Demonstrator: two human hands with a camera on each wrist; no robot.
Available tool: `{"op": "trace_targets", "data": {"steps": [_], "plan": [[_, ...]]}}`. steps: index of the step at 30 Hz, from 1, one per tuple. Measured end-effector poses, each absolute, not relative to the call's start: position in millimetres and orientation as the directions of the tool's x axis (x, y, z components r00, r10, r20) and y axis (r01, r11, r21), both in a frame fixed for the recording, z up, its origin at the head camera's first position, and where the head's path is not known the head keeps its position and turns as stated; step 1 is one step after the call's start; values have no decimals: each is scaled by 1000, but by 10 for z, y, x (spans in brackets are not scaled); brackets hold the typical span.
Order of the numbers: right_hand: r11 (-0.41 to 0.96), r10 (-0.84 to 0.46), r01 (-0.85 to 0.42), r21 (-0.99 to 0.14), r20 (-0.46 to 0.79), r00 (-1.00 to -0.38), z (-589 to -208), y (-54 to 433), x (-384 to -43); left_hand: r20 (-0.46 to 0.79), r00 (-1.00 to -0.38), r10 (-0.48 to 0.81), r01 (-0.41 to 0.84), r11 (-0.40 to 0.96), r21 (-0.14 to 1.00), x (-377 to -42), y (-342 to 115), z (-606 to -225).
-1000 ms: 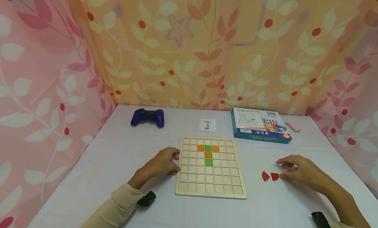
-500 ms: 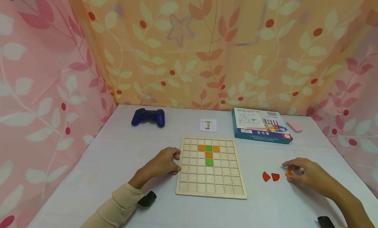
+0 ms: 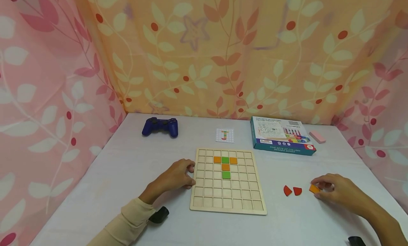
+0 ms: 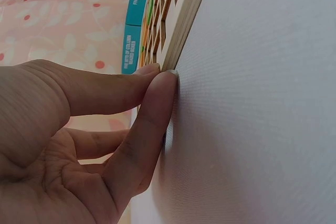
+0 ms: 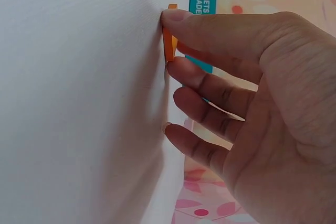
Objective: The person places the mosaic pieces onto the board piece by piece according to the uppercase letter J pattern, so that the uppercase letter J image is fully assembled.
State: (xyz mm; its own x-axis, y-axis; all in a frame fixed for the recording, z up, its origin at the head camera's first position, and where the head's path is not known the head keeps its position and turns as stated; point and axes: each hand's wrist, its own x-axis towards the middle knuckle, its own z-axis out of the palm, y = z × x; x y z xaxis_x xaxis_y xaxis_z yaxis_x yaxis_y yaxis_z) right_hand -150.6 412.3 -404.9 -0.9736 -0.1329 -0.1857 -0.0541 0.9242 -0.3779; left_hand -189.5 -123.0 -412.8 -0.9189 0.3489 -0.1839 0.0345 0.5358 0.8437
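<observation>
In the head view, a pale wooden grid board (image 3: 240, 195) lies mid-table with orange and green square tiles set in a T shape. My left hand (image 3: 175, 174) holds the board's left edge. The left wrist view shows the thumb and a finger (image 4: 152, 108) meeting at the rim. To the board's right, my right hand (image 3: 339, 192) pinches an orange square tile (image 3: 314, 188) low over the table. In the right wrist view, the tile (image 5: 169, 43) sits on edge-on between thumb and fingertips. Two red quarter-round tiles (image 3: 297, 191) lie just left of this hand.
Behind the board lies a small pattern card (image 3: 225, 136). A blue game controller (image 3: 160, 127) is at the back left. At the back right lie a flat boxed set (image 3: 283, 135) and a pink block (image 3: 317, 137). Patterned curtains (image 3: 204, 55) surround the white table.
My right hand has moved right, away from the red tiles. An orange tile, hidden at first, has come into view between its fingers. My left hand and the board stay still.
</observation>
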Motion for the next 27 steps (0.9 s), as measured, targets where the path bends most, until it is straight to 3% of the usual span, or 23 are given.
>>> {"op": "trace_targets", "data": {"steps": [11, 27], "plan": [[930, -148, -89, -357, -143, -978, -4048, 4047, -1537, -191, -917, 351, 31, 539, 842, -1891, -1238, -4124], [876, -251, -167, -453, -131, -959, -4013, 3479, -1724, -166, -920, 356, 61, 547, 835, -1887, -1244, -4127]]}}
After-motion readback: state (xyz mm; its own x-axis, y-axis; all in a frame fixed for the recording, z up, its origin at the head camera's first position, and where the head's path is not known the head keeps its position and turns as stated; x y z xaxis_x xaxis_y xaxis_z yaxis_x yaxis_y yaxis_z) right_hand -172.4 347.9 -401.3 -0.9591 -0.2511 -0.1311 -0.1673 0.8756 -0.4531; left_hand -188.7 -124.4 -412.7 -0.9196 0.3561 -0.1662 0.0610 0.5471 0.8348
